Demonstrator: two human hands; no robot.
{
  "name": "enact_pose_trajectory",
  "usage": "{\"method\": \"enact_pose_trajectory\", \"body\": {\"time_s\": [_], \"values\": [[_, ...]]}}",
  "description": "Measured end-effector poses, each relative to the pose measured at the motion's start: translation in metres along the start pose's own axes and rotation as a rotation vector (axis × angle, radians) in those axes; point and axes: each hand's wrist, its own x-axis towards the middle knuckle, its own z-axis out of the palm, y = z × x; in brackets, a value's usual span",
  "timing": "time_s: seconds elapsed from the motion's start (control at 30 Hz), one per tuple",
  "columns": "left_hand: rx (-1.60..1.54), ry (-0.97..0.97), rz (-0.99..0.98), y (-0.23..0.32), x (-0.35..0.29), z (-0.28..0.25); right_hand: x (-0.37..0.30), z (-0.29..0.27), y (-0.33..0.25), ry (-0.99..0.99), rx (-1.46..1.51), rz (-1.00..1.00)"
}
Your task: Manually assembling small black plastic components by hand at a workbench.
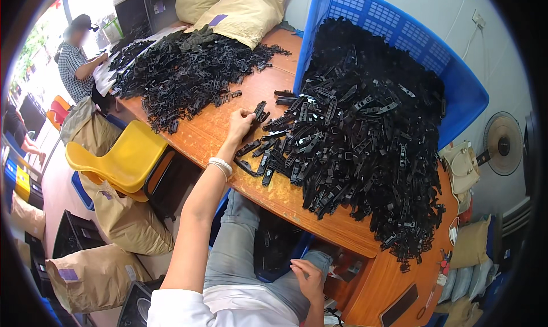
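My left hand (242, 123) reaches over the wooden table (228, 118) with thumb and fingers closed on a small black plastic part (261, 112). It is at the left edge of a large heap of similar black parts (354, 150), which spills out of a tipped blue plastic crate (465, 90). The held part's exact kind is too small to tell. Down by my lap, my right hand (309, 277) hovers over my right thigh, fingers loosely bent and apart, with nothing visible in them.
Another pile of black parts (182, 70) covers the table's far left, beside a paper sack (245, 15). A yellow chair (125, 158) and brown sacks (94, 275) stand left. A phone (399, 305) lies at the right edge, near a fan (503, 143). A person (78, 64) sits far left.
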Motion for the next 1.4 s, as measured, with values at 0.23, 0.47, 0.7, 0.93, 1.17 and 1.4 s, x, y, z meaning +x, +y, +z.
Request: {"method": "enact_pose_trajectory", "body": {"time_s": [0.23,0.47,0.7,0.93,1.17,1.4], "values": [[-0.351,-0.142,-0.117,0.025,-0.018,0.001,-0.002,-0.001,0.002,0.006,0.016,0.005],[-0.06,-0.197,0.24,0.035,-0.022,0.021,0.004,0.001,-0.001,-0.01,0.006,0.028],[0.677,-0.062,0.215,0.038,-0.002,0.02,-0.001,0.004,0.0,0.004,-0.031,0.027],[0.598,0.138,0.379,0.049,-0.018,0.024,-0.004,-0.001,0.007,0.084,-0.01,-0.001],[-0.272,-0.439,0.027,0.091,-0.1,0.012,0.014,-0.052,0.005,0.531,0.069,0.058],[-0.482,-0.982,-0.258,0.108,-0.201,0.025,0.043,-0.102,0.02,1.063,-0.417,0.005]]}}
